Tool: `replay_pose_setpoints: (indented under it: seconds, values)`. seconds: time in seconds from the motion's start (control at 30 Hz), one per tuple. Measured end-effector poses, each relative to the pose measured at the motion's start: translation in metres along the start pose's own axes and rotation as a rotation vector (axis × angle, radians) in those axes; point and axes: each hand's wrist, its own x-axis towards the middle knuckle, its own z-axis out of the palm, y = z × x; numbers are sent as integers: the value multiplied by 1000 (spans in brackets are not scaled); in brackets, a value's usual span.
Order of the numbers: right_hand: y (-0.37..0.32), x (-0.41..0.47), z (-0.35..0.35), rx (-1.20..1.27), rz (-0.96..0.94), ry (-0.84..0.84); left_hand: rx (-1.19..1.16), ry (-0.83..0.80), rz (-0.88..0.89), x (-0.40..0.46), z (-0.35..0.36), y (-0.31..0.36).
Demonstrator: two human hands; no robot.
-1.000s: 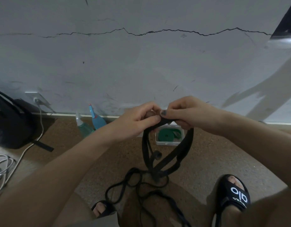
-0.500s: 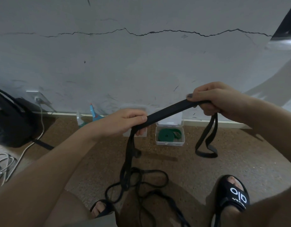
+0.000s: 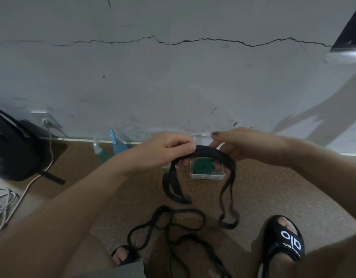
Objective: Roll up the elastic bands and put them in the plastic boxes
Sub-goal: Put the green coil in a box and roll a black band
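Observation:
A black elastic band (image 3: pixel 211 154) arches between my hands above the floor. My left hand (image 3: pixel 165 151) pinches its left part, and a folded loop hangs below that hand. My right hand (image 3: pixel 243 146) holds the right part, with a longer loop (image 3: pixel 228 207) dangling down. Behind the band, a clear plastic box (image 3: pixel 207 176) on the floor holds a rolled green band (image 3: pixel 203 167). More black bands (image 3: pixel 173 223) lie tangled on the floor between my feet.
Two spray bottles (image 3: pixel 117 146) stand against the cracked white wall. A black bag (image 3: pixel 10 149) and white cables (image 3: pixel 4 201) lie at the left. My sandalled right foot (image 3: pixel 283 239) is at the lower right, my left foot (image 3: pixel 123 255) near the bottom middle.
My right hand has come down and left, close to my left hand. The band was stretched straight between them and now arches, with loops hanging from both sides.

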Motion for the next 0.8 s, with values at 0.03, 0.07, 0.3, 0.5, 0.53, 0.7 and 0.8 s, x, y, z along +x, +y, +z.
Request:
replay_pose_setpoints:
  seconds: [0.03, 0.07, 0.3, 0.5, 0.53, 0.7, 0.8]
  values:
    - [-3, 1, 12, -18, -50, -31, 10, -3, 9, 2, 3, 2]
    - [-5, 1, 22, -30, -91, -38, 18, -6, 10, 3, 6, 2]
    - [-6, 9, 16, -66, -153, 46, 0, -28, -15, 2, 7, -1]
    - [6, -15, -37, 47, -97, 149, 45, -7, -97, -16, -5, -19]
    - [8, -17, -42, 43, -81, 155, 20, 11, -109, -19, -8, -21]
    - [15, -13, -39, 28, -44, 154, -53, 8, -195, -19, 1, -9]
    - [14, -16, -46, 46, -35, 183, -11, -60, -154, -16, 4, -10]
